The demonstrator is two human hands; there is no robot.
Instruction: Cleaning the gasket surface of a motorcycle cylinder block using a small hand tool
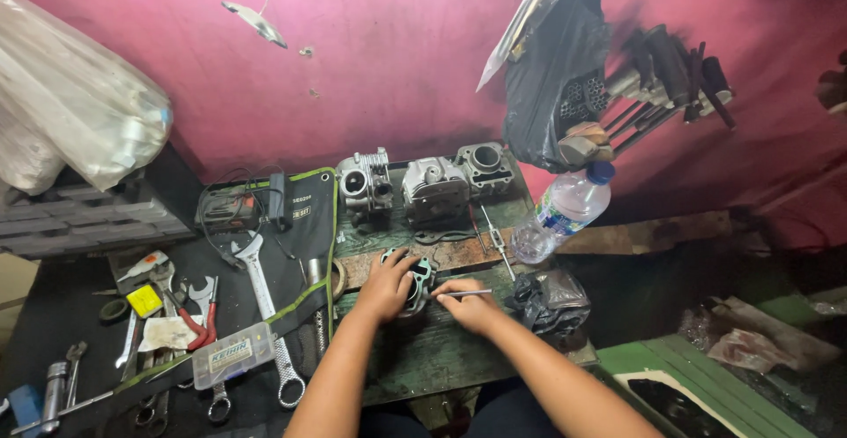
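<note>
At a worn green wooden workbench (423, 363) set against a pink wall, a person steadies a small teal-and-grey metal engine part (418, 281) with the left hand (386, 286), fingers curled over its top and left side so it cannot shift on the boards. The right hand (468, 306) pinches a thin silver metal pick (470, 293) between thumb and fingertips, its shaft lying nearly level and its tip pointing left toward the part, a pencil-like grip that suits fine scraping or probing. The part sits at the middle of the bench, between the two hands. Three grey finned engine castings (430, 184) stand in a row at the back edge, clear of the working spot. A clear plastic water bottle with a blue cap (562, 211) leans to the right. Spanners and pliers lie spread on a black tool roll with green trim (291, 253) to the left, near the left hand, beside a small clear plastic parts box (232, 355).
</note>
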